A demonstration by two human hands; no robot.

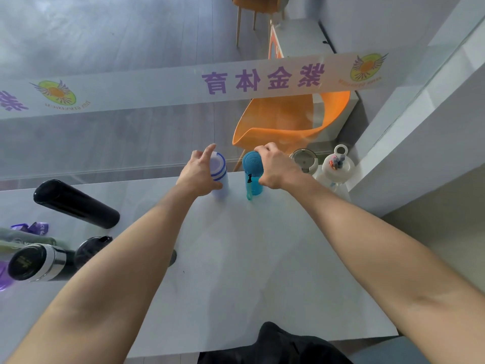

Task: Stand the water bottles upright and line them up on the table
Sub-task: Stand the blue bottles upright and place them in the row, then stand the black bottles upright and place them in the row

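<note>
- Head view looks down on a pale table [236, 271] with both bare forearms reaching toward its far edge.
- Left hand [199, 172] is wrapped around the side of a white bottle [219, 174] with blue rings near its top; thumb and fingers are closed on it, index finger raised above the lid. It stands upright near the far edge.
- Right hand [275, 166] is closed over the lid and upper side of a teal bottle [253, 177], which stands upright just right of the white one, apart from it, with a strap hanging down its side.
- Further right stand a grey-lidded bottle [304, 160] and a white jug [337, 164] with a loop handle, both upright, close together in the same row.
- At the left, a black bottle [76, 203] lies on its side.
- Nearer the left edge lie a black-and-silver flask [36, 262] and a dark bottle [91, 248] partly hidden by the left forearm.
- An orange chair [288, 122] sits beyond the table behind glass.
</note>
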